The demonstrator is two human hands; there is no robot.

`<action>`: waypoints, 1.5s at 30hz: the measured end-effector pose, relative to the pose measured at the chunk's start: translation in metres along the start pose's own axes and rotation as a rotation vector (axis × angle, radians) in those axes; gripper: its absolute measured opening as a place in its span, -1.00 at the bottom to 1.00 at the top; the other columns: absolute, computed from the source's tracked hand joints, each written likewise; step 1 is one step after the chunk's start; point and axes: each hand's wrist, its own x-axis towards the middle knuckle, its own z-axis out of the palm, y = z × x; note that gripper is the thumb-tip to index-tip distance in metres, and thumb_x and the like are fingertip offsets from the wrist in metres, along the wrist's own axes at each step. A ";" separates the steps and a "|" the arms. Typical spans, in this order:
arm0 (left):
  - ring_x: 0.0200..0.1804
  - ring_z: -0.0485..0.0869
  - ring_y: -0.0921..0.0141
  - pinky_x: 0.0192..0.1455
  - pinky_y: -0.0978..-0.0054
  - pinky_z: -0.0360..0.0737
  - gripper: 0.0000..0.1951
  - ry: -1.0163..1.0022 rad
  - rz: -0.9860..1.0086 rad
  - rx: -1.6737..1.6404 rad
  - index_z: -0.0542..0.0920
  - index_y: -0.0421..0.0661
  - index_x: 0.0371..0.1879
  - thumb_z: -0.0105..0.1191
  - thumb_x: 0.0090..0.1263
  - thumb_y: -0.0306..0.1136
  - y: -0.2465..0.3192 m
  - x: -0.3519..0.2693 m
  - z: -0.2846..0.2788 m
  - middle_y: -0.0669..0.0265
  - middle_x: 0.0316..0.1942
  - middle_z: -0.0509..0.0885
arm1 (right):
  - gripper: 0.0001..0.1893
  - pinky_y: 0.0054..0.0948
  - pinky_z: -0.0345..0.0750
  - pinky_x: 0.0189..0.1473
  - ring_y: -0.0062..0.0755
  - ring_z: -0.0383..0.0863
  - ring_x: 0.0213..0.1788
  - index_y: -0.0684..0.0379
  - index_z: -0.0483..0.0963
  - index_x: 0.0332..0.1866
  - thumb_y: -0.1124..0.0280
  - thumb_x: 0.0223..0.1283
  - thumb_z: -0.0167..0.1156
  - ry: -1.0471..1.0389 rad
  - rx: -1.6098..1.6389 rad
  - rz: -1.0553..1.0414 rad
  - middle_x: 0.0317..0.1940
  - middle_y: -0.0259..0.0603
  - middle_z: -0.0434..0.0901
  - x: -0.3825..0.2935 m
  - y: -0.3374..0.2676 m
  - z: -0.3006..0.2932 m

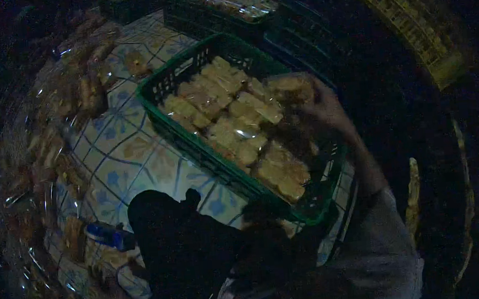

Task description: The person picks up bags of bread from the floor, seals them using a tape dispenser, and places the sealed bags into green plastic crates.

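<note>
My right hand [323,100] reaches over the far right side of a green plastic crate [206,156]. Its fingers are on a brownish wrapped food pack [291,88], which looks like bread or pastry. Inside the crate, several pale yellow packs [251,107] in clear shiny film lie side by side. A browner pack [282,171] sits near the crate's close end. The crate's right part is in deep shadow, so what lies there is hard to tell. I cannot make out my left hand; it is out of view or lost in the dark.
Many wrapped packs [56,150] are heaped along the left, on a tile-patterned surface [153,164]. A blue object [108,237] lies near a black shape [179,237]. Behind stands another dark crate [214,20] holding shiny packs. A yellow crate [414,24] shows at upper right.
</note>
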 end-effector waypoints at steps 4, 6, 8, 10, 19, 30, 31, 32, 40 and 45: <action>0.21 0.43 0.16 0.20 0.23 0.49 -0.14 0.055 0.008 0.123 0.32 -0.23 0.20 0.38 0.01 0.05 -0.017 0.008 -0.010 0.09 0.16 0.41 | -0.35 -0.26 0.44 0.18 -0.20 0.52 0.11 0.20 0.30 0.25 0.21 0.06 0.33 -0.298 -0.432 0.241 0.10 -0.05 0.49 0.027 0.104 -0.007; 0.21 0.43 0.16 0.20 0.23 0.48 -0.14 0.088 0.004 0.162 0.31 -0.23 0.20 0.38 0.01 0.05 -0.017 0.014 -0.012 0.09 0.16 0.41 | -0.40 -0.27 0.43 0.18 -0.19 0.49 0.13 0.21 0.30 0.25 0.16 0.14 0.25 -0.359 -0.425 0.210 0.12 -0.01 0.47 0.020 0.162 0.028; 0.21 0.43 0.16 0.20 0.23 0.48 -0.14 0.101 0.004 0.194 0.31 -0.23 0.20 0.38 0.01 0.05 -0.015 0.015 -0.013 0.09 0.16 0.41 | -0.43 -0.27 0.41 0.17 -0.17 0.47 0.15 0.22 0.31 0.25 0.10 0.22 0.17 -0.348 -0.356 0.172 0.13 0.03 0.45 0.008 0.209 0.067; 0.21 0.43 0.16 0.20 0.22 0.48 -0.14 0.120 0.011 0.216 0.30 -0.22 0.21 0.39 0.01 0.04 -0.017 0.012 -0.016 0.08 0.17 0.41 | -0.43 -0.26 0.40 0.18 -0.16 0.46 0.16 0.22 0.30 0.25 0.06 0.25 0.12 -0.315 -0.090 0.289 0.13 0.04 0.44 0.014 0.205 0.076; 0.21 0.43 0.16 0.21 0.22 0.48 -0.13 0.147 0.025 0.213 0.28 -0.22 0.23 0.39 0.01 0.03 -0.017 0.001 -0.016 0.08 0.17 0.41 | -0.40 -0.17 0.39 0.18 -0.03 0.44 0.17 0.28 0.28 0.26 0.03 0.27 0.09 -0.264 -0.314 0.349 0.13 0.11 0.44 0.011 0.219 0.078; 0.22 0.42 0.16 0.22 0.21 0.47 -0.11 0.228 0.076 0.157 0.26 -0.21 0.25 0.40 0.01 0.01 -0.011 -0.006 -0.050 0.07 0.17 0.40 | -0.43 -0.22 0.28 0.31 -0.13 0.36 0.27 0.17 0.28 0.27 0.19 0.19 0.20 -0.421 0.315 -0.454 0.16 -0.05 0.44 -0.040 -0.140 0.127; 0.22 0.42 0.16 0.22 0.21 0.47 -0.11 0.251 0.074 0.143 0.25 -0.21 0.25 0.40 0.01 0.01 -0.014 -0.010 -0.057 0.07 0.17 0.40 | -0.35 -0.26 0.23 0.34 -0.13 0.33 0.27 0.17 0.22 0.31 0.19 0.15 0.25 -0.555 0.363 -0.595 0.18 -0.03 0.41 -0.070 -0.195 0.138; 0.22 0.42 0.16 0.22 0.21 0.47 -0.11 0.249 0.073 0.081 0.25 -0.21 0.25 0.40 0.01 0.00 -0.013 -0.016 -0.054 0.07 0.18 0.40 | -0.35 -0.26 0.23 0.34 -0.13 0.33 0.27 0.17 0.22 0.31 0.19 0.15 0.25 -0.572 0.372 -0.638 0.18 -0.03 0.41 -0.093 -0.219 0.153; 0.24 0.42 0.20 0.24 0.22 0.46 -0.07 0.026 -0.333 -0.595 0.18 -0.15 0.31 0.45 -0.03 -0.15 0.015 -0.051 -0.081 0.07 0.18 0.41 | -0.07 -0.20 0.23 0.35 -0.18 0.29 0.28 0.19 -0.01 0.38 0.32 -0.06 0.45 -1.282 0.954 -0.397 0.20 -0.01 0.28 -0.166 -0.308 0.257; 0.11 0.55 0.26 0.13 0.33 0.56 -0.10 -0.221 -0.474 -0.663 0.30 -0.19 0.19 0.54 -0.20 -0.28 0.006 -0.067 -0.099 0.13 0.05 0.53 | 0.06 -0.17 0.24 0.32 -0.13 0.27 0.31 0.14 -0.03 0.41 0.23 -0.19 0.52 -1.200 0.640 -0.833 0.29 0.00 0.22 -0.158 -0.357 0.236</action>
